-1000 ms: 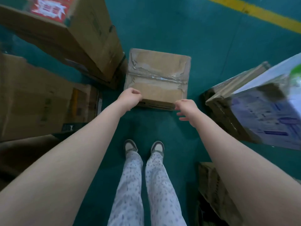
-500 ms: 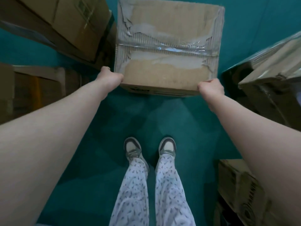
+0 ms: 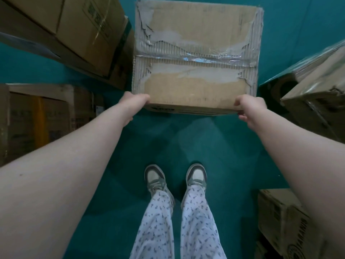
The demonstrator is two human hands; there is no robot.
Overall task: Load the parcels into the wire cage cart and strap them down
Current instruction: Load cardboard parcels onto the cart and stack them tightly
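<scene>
Fingers (image 3: 142, 99) of left hand (image 3: 134, 104) and right hand (image 3: 249, 109) gripped near-edge corners of parcel (image 3: 196, 86); parcel lay straight ahead, long axis crosswise between both hands, equally near; lifted or on floor (image 3: 186, 139), could not tell

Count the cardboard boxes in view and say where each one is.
5. The gripped box, centre top, between left hand and right hand; top-left box; mid-left box; plastic-wrapped box at right; bottom-right box. Others may hide behind these.
</scene>
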